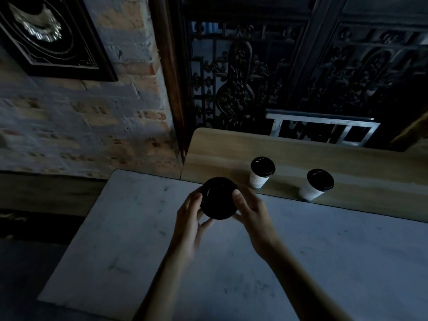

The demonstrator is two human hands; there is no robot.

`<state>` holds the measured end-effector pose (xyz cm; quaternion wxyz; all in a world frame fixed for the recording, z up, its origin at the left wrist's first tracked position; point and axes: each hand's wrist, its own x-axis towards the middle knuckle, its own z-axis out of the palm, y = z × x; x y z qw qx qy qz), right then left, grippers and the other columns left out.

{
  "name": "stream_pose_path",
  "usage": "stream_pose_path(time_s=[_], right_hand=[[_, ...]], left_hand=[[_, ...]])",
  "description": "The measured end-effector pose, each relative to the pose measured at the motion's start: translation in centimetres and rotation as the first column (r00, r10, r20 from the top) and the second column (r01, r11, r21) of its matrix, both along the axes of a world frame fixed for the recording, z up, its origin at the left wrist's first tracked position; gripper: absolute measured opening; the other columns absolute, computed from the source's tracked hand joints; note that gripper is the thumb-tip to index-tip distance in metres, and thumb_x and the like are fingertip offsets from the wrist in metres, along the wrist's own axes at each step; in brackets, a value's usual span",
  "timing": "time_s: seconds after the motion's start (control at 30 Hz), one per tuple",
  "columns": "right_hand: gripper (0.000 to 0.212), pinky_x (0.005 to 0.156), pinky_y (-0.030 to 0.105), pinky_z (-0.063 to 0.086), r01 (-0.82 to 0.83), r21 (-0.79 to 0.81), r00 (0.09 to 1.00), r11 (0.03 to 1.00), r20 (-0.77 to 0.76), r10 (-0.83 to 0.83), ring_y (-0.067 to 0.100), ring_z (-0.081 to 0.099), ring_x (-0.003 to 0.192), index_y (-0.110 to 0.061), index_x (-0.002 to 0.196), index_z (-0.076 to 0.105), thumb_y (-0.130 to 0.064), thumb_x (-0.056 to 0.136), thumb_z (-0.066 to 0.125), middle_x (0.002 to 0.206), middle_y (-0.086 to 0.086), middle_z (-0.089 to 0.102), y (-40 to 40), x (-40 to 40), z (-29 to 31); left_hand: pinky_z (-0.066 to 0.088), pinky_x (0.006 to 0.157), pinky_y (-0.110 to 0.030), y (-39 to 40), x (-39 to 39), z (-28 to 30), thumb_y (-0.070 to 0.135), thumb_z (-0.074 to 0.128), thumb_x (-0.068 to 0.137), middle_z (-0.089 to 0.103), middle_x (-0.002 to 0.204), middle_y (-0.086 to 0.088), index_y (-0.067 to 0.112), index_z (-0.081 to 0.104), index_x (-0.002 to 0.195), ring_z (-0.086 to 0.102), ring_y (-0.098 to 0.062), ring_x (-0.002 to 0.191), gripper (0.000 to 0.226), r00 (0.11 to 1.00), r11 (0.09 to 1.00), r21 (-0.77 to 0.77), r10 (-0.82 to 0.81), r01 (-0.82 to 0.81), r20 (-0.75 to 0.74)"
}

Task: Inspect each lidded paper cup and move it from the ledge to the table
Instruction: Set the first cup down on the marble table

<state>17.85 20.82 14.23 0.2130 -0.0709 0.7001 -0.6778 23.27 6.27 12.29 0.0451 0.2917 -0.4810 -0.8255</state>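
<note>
Gripped from both sides by left hand [188,218] and right hand [251,210], fingers curled round black-lidded white paper cup [218,198] raised over pale grey marble table [139,239], with 2 more black-lidded white cups [261,173] [316,185] upright, apart, on light wooden ledge [231,144] behind.

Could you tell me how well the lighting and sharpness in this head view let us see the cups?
Head view: dim overall; the held cup shows only a featureless black lid between left hand and right hand; brick wall is motion-blurred; two ledge cups stay legible.
</note>
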Motion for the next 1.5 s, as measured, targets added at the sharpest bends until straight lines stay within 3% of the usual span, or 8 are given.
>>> stream_pose_path(time_s=[0.1, 0.23, 0.3, 0.5, 0.73, 1.0, 1.23, 1.5], right_hand=[[0.05, 0.1, 0.041, 0.056, -0.011, -0.019, 0.979, 1.0, 0.202, 0.014, 0.02, 0.063, 0.126, -0.023, 0.129, 0.064, -0.055, 0.092, 0.055, 0.13, 0.002, 0.07, -1.5, 0.7, -2.5], [0.023, 0.097, 0.04, 0.055, -0.024, -0.001, 0.942, 1.0, 0.334, 0.023, 0.026, 0.06, 0.124, -0.026, 0.12, 0.062, -0.041, 0.107, 0.051, 0.127, 0.005, 0.065, -3.5, 1.1, -5.8], [0.03, 0.098, 0.041, 0.056, -0.024, 0.018, 0.928, 1.0, 0.372, 0.015, 0.029, 0.059, 0.127, -0.018, 0.128, 0.06, -0.039, 0.109, 0.049, 0.133, 0.011, 0.063, -4.4, 1.4, -7.3], [0.031, 0.086, 0.033, 0.058, -0.057, 0.065, 0.902, 0.996, 0.431, 0.023, 0.028, 0.059, 0.128, -0.018, 0.129, 0.059, -0.04, 0.108, 0.049, 0.136, 0.012, 0.061, -6.2, 1.9, -10.7], [0.039, 0.106, 0.049, 0.053, -0.055, 0.081, 0.877, 0.995, 0.48, 0.01, 0.035, 0.06, 0.132, -0.009, 0.135, 0.059, -0.037, 0.11, 0.047, 0.138, 0.018, 0.063, -6.7, 2.3, -12.8], [0.044, 0.098, 0.044, 0.054, -0.106, 0.085, 0.885, 0.991, 0.463, 0.054, 0.031, 0.057, 0.132, -0.009, 0.139, 0.056, -0.04, 0.108, 0.05, 0.137, 0.014, 0.063, -6.1, 2.4, -12.9], [0.048, 0.092, 0.039, 0.055, -0.118, 0.085, 0.893, 0.989, 0.446, 0.068, 0.031, 0.056, 0.135, -0.01, 0.141, 0.055, -0.043, 0.106, 0.052, 0.14, 0.015, 0.063, -5.8, 2.6, -13.3], [0.074, 0.101, 0.045, 0.052, -0.081, 0.08, 0.929, 0.993, 0.367, 0.046, 0.026, 0.053, 0.133, -0.019, 0.144, 0.053, -0.07, 0.091, 0.057, 0.146, 0.008, 0.057, -4.2, 1.1, -12.6]], left_hand=[[0.064, 0.075, -0.032, -1.9, 0.8, -2.5, 0.029, 0.053, 0.107, 0.068, 0.131, 0.0, 0.035, 0.071, 0.115, 0.062, -0.024, 0.129, 0.02, 0.997, 1.0, 0.004, 0.021, -0.022, 0.074], [0.062, 0.083, -0.042, -3.6, 1.6, -5.4, 0.03, 0.056, 0.105, 0.067, 0.127, 0.0, 0.035, 0.068, 0.113, 0.062, -0.026, 0.127, 0.015, 0.987, 0.999, -0.048, 0.032, -0.025, 0.159], [0.062, 0.083, -0.043, -4.4, 2.1, -6.5, 0.031, 0.057, 0.105, 0.066, 0.13, -0.002, 0.034, 0.067, 0.113, 0.063, -0.027, 0.125, 0.014, 0.98, 0.997, -0.065, 0.043, -0.031, 0.194], [0.064, 0.075, -0.038, -5.7, 3.5, -9.2, 0.029, 0.056, 0.105, 0.064, 0.131, -0.009, 0.032, 0.067, 0.109, 0.066, -0.022, 0.116, 0.012, 0.96, 0.997, -0.032, 0.07, -0.064, 0.271], [0.065, 0.074, -0.035, -5.9, 3.7, -10.3, 0.025, 0.058, 0.104, 0.058, 0.129, -0.009, 0.032, 0.067, 0.106, 0.056, -0.032, 0.129, 0.011, 0.941, 0.997, -0.052, 0.075, -0.061, 0.329], [0.065, 0.068, -0.028, -5.9, 4.2, -11.0, 0.021, 0.059, 0.103, 0.064, 0.119, 0.0, 0.028, 0.068, 0.108, 0.062, -0.017, 0.109, 0.012, 0.95, 0.995, -0.06, 0.098, -0.084, 0.298], [0.065, 0.073, -0.028, -5.9, 4.7, -11.1, 0.02, 0.059, 0.104, 0.064, 0.124, -0.002, 0.027, 0.068, 0.111, 0.063, -0.016, 0.113, 0.014, 0.957, 0.989, -0.14, 0.09, -0.053, 0.275], [0.051, 0.109, -0.051, -6.8, 4.3, -10.7, 0.027, 0.058, 0.106, 0.063, 0.138, -0.014, 0.011, 0.061, 0.132, 0.06, -0.032, 0.129, 0.031, 0.934, 0.972, -0.218, 0.156, -0.087, 0.321]])
